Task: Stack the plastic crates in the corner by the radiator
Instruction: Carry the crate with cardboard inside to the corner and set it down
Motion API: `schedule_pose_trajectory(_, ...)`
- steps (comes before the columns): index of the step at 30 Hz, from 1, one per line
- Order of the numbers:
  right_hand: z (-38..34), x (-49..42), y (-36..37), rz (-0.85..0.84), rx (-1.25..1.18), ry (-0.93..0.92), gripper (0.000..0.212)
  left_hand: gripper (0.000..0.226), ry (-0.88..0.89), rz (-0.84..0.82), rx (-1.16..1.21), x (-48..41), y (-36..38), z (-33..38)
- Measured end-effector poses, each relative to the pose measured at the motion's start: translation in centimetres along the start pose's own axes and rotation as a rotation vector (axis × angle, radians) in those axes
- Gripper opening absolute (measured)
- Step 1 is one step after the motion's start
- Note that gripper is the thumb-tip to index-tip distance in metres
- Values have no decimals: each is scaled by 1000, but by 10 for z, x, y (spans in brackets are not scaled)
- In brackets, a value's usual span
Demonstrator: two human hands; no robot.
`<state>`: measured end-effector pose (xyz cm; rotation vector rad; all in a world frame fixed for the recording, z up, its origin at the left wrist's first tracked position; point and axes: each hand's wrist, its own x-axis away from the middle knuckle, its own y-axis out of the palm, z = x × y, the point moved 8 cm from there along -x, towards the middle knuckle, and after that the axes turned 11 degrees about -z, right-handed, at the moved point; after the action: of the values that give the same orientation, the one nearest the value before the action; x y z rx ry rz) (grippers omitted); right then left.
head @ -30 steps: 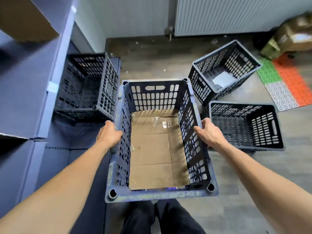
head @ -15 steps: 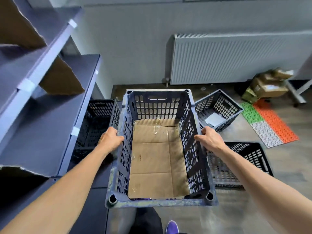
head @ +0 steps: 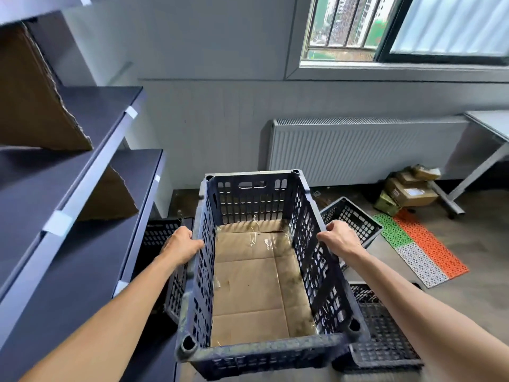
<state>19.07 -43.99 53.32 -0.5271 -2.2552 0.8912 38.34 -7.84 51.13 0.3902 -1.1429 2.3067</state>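
Mouth-up crate (head: 249, 205) — long axis toward radiator (head: 358, 150) — left hand (head: 180, 245), right hand (head: 340, 239), fingers curled round side rims.

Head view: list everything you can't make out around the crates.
- Left crate: mostly hidden behind the held crate and the left hand and arm.
- Far crate: its inside is blocked by the held crate's wall and the right hand.
- Near right crate: left part covered by the held crate.
- Cardboard boxes: labels too small to read.

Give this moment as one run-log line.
phase: carry | left hand: grips left rim | right hand: grips right rim | held: dark blue perforated plastic crate | liner: brown cardboard sheet
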Motion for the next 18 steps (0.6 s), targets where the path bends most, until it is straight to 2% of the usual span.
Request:
schedule_pose_trajectory(6,-22,-36,-9,9,-26,-31,9,43,10,57,-12,-28,-22,24)
schedule_pose_trajectory(18,-35,-182,-30,-77,-103,-36,15,43,-82,98,42,-125,-26,72)
